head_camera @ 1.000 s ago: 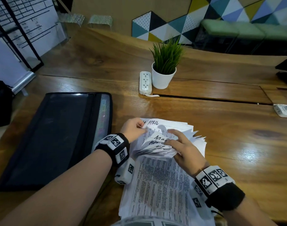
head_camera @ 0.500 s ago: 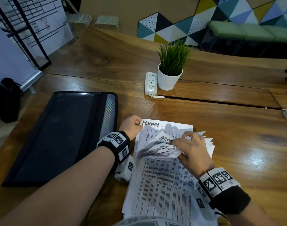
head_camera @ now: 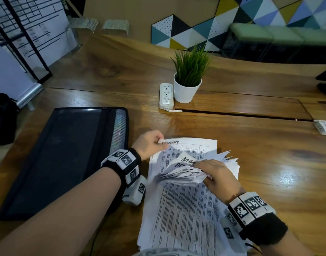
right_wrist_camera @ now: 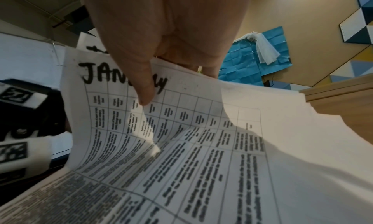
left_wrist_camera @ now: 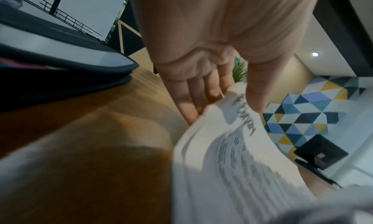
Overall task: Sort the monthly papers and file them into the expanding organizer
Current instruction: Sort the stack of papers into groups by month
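Head view shows a stack of white printed papers [head_camera: 184, 209] lying on the brown wooden tabletop [head_camera: 260, 163], long axis running away from the person. The left hand [head_camera: 149, 143] pinches the far left corner of a sheet headed with a handwritten month, its grip narrow on that corner. The right hand [head_camera: 216, 174] holds a fanned bundle of turned-back sheets, thumb on top, with one headed January showing at the right wrist. The black zippered expanding organizer [head_camera: 66, 154] lies flat and closed just left of the stack, nearest the left hand. I reckon sorting is still under way, and any filing would go leftward.
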Demonstrator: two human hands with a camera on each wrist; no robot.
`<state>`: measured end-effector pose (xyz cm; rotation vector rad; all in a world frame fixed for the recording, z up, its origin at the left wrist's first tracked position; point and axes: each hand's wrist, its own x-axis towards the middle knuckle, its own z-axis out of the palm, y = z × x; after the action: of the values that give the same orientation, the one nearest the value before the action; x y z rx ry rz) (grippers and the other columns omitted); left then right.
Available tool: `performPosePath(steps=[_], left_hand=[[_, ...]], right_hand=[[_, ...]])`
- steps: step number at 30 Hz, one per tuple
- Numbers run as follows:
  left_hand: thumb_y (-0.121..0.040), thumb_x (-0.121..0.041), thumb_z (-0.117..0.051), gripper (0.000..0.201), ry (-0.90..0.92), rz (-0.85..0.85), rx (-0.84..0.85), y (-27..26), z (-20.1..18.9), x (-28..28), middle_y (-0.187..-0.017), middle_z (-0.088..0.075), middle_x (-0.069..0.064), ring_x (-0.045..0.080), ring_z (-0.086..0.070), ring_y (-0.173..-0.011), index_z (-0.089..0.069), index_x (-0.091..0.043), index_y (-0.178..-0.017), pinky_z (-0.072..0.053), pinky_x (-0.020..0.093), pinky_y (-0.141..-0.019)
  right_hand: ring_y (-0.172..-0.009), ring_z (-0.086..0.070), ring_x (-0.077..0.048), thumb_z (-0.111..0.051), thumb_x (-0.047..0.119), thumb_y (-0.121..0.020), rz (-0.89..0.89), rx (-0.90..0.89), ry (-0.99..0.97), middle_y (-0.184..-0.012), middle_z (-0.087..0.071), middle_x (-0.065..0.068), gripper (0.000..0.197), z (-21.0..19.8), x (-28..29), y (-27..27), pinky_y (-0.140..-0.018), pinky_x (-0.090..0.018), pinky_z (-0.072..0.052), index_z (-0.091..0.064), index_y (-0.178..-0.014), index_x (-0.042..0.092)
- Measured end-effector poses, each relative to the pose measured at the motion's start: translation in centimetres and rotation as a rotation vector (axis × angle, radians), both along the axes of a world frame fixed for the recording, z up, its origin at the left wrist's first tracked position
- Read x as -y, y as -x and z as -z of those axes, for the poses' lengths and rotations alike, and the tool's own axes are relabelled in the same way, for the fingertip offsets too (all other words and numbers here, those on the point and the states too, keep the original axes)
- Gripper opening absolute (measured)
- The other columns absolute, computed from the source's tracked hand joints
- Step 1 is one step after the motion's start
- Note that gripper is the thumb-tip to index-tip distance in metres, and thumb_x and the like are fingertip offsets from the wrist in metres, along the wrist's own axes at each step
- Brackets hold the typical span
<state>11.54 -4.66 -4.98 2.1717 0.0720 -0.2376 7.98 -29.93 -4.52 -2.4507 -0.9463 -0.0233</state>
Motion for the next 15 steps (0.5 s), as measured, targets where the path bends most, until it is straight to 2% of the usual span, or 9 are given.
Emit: performPosePath(steps=[1,2,4,6,9,11,13,15], left_hand=[[-0.084,-0.018,-0.069,0.013,0.010,0.046,-0.037,0.6,0.2,-0.2,-0.083,-0.065,-0.009,0.009,-0.062,-0.080,-0.057,-0.023,-0.083,-0.049,0.020,-0.070],[-0.084,-0.015,-0.068,0.010,0.021,0.071,-0.053,1.2,0.6,-0.5,-0.089,-0.069,-0.005,0.012,-0.066,-0.086,-0.061,-0.022,-0.086,-0.053,0.028,-0.079],[-0.085,-0.012,-0.067,0.009,0.025,0.073,-0.044,2.0,1.2,-0.9,-0.094,-0.072,0.002,0.017,-0.067,-0.092,-0.066,-0.016,-0.092,-0.052,0.040,-0.090],[-0.085,-0.011,-0.066,0.013,0.042,0.033,-0.008,2.7,1.4,-0.8,-0.098,-0.073,0.000,0.016,-0.067,-0.092,-0.068,-0.014,-0.097,-0.051,0.037,-0.090],[-0.081,-0.005,-0.070,0.028,0.165,-0.113,0.009,2.9,1.2,-0.5,-0.105,-0.070,0.000,0.012,-0.064,-0.092,-0.065,-0.014,-0.107,-0.048,0.022,-0.084],[-0.075,-0.003,-0.076,0.038,0.267,-0.148,-0.013,2.8,1.1,-0.3,-0.104,-0.069,0.004,0.013,-0.064,-0.090,-0.060,-0.020,-0.106,-0.049,0.023,-0.082],[-0.069,-0.005,-0.081,0.044,0.323,-0.131,-0.019,2.6,1.0,-0.2,-0.102,-0.069,0.004,0.015,-0.065,-0.092,-0.057,-0.027,-0.099,-0.051,0.028,-0.084],[-0.065,-0.003,-0.084,0.048,0.359,-0.120,-0.022,2.6,0.8,-0.1,-0.095,-0.070,0.002,0.014,-0.065,-0.086,-0.057,-0.030,-0.094,-0.052,0.031,-0.082]], right_hand=[[-0.087,-0.066,-0.028,-0.063,-0.011,-0.058,-0.001,-0.010,0.004,-0.097,-0.070,-0.004,0.054,0.0,0.0,0.0,-0.083,-0.041,-0.045,-0.067,-0.105,0.014],[-0.087,-0.066,-0.028,-0.066,-0.014,-0.056,-0.006,-0.010,0.009,-0.097,-0.070,-0.003,0.056,0.1,0.0,-0.1,-0.082,-0.042,-0.046,-0.067,-0.105,0.014],[-0.085,-0.066,-0.027,-0.069,-0.015,-0.054,-0.016,0.008,0.008,-0.096,-0.070,-0.003,0.058,-0.1,-0.1,-0.1,-0.079,-0.044,-0.050,-0.067,-0.103,0.014],[-0.087,-0.066,-0.026,-0.070,-0.016,-0.053,-0.029,0.026,-0.005,-0.099,-0.069,-0.004,0.058,-0.4,-0.1,-0.1,-0.077,-0.044,-0.053,-0.065,-0.102,0.016],[-0.098,-0.065,-0.027,-0.066,-0.017,-0.058,-0.052,-0.003,-0.006,-0.125,-0.058,-0.006,0.056,-1.2,-0.5,-0.1,-0.077,-0.034,-0.052,-0.062,-0.101,0.018],[-0.091,-0.067,-0.025,-0.064,-0.015,-0.063,-0.057,-0.029,0.039,-0.142,-0.041,0.000,0.050,-1.7,-0.8,-0.3,-0.068,-0.023,-0.047,-0.065,-0.102,0.016],[-0.084,-0.067,-0.023,-0.063,-0.013,-0.067,-0.070,-0.060,0.083,-0.149,-0.025,0.004,0.049,-1.8,-0.9,-0.6,-0.064,-0.022,-0.042,-0.064,-0.106,0.016],[-0.092,-0.066,-0.024,-0.062,-0.011,-0.070,-0.078,-0.086,0.112,-0.152,-0.018,0.006,0.048,-1.7,-0.9,-1.0,-0.066,-0.023,-0.044,-0.063,-0.110,0.016]])
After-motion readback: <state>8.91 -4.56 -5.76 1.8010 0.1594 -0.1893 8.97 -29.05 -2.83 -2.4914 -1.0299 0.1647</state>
